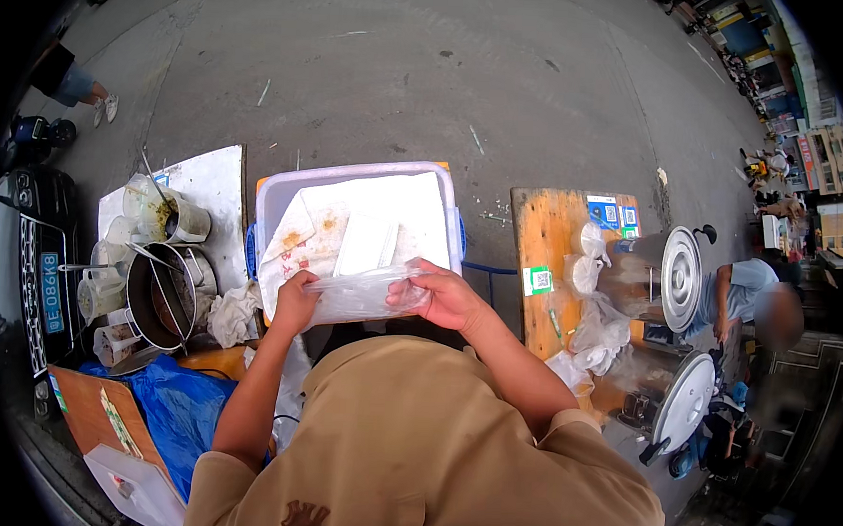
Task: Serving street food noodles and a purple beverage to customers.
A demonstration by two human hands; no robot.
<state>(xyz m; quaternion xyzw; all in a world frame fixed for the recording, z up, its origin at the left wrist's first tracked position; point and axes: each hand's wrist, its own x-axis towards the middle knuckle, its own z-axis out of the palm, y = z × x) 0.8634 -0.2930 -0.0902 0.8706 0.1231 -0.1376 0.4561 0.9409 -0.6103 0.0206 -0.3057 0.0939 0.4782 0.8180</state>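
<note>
Between my hands a clear plastic bag (357, 292) is stretched sideways over the near side of a pale plastic tub (355, 167). My left hand (300, 301) pinches the bag's left end. On the other side, my right hand (437, 297) holds its right end between thumb and fingers, some of them seen through the film. Beneath the bag a stained white cloth (417, 206) lies over the tub, and on the cloth rests a flat white rectangular item (367, 243), partly hidden by the bag.
Left stand a large metal pot (138, 300), several plastic containers (190, 221) and a crumpled cloth (232, 315). A wooden table (535, 243) at right bears plastic bags (602, 334) and printed codes, beside two lidded metal pots (682, 278). A person (741, 291) is beyond them.
</note>
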